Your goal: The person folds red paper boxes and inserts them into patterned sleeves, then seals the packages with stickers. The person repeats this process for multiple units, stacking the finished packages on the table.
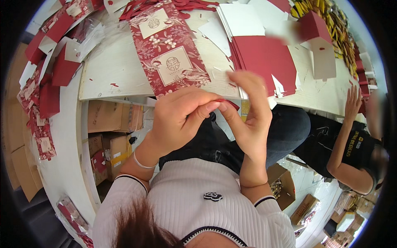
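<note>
Just off the table's front edge, my left hand (178, 120) pinches a small red piece (235, 105), apparently paper, between thumb and forefinger. Most of the piece is hidden by the fingers, so its shape cannot be made out. Facing it, my right hand (253, 118) has its thumb tip against the piece and the left fingertips, while its forefinger is raised well apart and slightly blurred. Beyond my left hand lies a long red-and-cream printed card strip (171, 53) with flowers, birds and framed emblems. A stack of plain red cards (264, 62) lies beyond my right hand.
White sheets (242, 20) and a folded red-and-white box (320, 45) lie at the back right, by a heap of yellow-and-black strips (331, 25). Red boxes (66, 62) crowd the left. Cardboard boxes (111, 115) fill the under-table space. A co-worker's arm (345, 136) reaches in at right.
</note>
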Available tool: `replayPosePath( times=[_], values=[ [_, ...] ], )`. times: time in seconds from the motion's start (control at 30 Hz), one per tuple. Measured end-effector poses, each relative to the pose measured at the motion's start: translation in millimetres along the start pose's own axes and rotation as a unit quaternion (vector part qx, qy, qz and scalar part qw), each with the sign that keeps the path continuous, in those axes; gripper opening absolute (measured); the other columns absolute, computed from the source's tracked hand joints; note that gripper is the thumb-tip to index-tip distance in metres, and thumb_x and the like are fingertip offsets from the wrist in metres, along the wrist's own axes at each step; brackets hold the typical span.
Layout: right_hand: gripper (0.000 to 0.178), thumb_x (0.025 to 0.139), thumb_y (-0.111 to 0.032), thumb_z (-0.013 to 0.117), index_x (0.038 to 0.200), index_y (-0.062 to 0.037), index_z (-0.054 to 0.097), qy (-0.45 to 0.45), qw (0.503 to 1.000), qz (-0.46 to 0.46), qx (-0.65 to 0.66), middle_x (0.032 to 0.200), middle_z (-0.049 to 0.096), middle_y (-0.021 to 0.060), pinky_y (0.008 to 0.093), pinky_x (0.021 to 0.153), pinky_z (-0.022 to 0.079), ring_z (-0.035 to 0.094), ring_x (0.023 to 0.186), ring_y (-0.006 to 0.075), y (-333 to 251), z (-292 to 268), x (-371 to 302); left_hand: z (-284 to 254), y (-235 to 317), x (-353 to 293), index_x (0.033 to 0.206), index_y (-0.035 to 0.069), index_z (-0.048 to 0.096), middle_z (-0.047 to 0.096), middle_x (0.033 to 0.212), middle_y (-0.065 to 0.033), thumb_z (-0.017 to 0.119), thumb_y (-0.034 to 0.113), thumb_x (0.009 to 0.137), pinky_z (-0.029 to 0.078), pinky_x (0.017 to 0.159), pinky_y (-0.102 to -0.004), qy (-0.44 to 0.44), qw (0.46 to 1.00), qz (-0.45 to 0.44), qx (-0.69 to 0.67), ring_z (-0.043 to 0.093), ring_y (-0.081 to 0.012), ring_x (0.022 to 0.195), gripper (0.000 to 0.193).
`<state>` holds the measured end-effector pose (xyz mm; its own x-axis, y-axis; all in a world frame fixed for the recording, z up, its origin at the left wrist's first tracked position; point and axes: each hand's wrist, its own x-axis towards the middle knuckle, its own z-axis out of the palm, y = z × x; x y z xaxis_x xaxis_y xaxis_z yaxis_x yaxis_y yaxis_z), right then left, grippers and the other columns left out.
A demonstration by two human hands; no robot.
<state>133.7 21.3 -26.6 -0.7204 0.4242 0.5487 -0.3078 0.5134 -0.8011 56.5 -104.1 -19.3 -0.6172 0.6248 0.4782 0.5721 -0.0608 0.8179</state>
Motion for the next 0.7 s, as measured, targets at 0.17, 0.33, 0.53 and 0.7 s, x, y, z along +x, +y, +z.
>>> replayPosePath(
  times=[0.17, 0.33, 0.53, 0.7],
  values=[
    [0.021, 0.079, 0.003, 0.058, 0.099, 0.0012, 0.061, -0.067, 0.983, 0.121, 0.123, 0.080, 0.062, 0.0107, 0.0224, 0.060, 0.046, 0.057, 0.065, 0.0131, -1.6, 12.5, -5.8, -0.5, -4.1, -5.4, 0.082, 0.000, 0.062, 0.062, 0.068, -0.0075, 0.063, 0.007, 0.078, 0.045, 0.049, -0.0231, 0.066, 0.998, -0.017, 0.009, 0.058, -0.0138, 0.057, 0.009],
    [0.013, 0.080, 0.004, 0.056, 0.091, 0.0045, 0.062, 0.007, 0.984, 0.102, 0.149, 0.077, 0.064, 0.0093, 0.0198, 0.055, 0.045, 0.057, 0.062, 0.0102, 9.0, 14.7, 2.6, -54.5, -27.1, -3.7, 0.083, -0.001, 0.062, 0.061, 0.073, -0.0074, 0.049, 0.024, 0.090, 0.044, 0.050, -0.0201, 0.183, 0.973, -0.133, 0.040, 0.056, -0.0090, 0.058, 0.029],
    [0.012, 0.076, 0.006, 0.058, 0.086, 0.0030, 0.064, -0.008, 0.996, -0.091, -0.004, 0.076, 0.059, 0.0071, 0.0221, 0.061, 0.043, 0.055, 0.066, 0.0129, 22.7, 26.7, 49.6, -79.7, -67.9, 6.9, 0.097, 0.002, 0.058, 0.062, 0.087, -0.0062, 0.049, 0.024, 0.089, 0.046, 0.059, -0.0212, 0.050, 0.903, -0.396, -0.158, 0.058, -0.0089, 0.071, 0.025],
    [0.014, 0.074, 0.006, 0.059, 0.085, 0.0000, 0.064, -0.081, 0.987, -0.132, -0.044, 0.076, 0.058, 0.0061, 0.0221, 0.056, 0.043, 0.055, 0.065, 0.0125, 35.5, 42.3, 83.6, -35.0, -59.9, 19.3, 0.099, -0.002, 0.055, 0.062, 0.090, -0.0063, 0.057, 0.010, 0.082, 0.048, 0.067, -0.0235, 0.108, 0.910, -0.259, -0.306, 0.059, -0.0097, 0.076, 0.021]
  ],
)
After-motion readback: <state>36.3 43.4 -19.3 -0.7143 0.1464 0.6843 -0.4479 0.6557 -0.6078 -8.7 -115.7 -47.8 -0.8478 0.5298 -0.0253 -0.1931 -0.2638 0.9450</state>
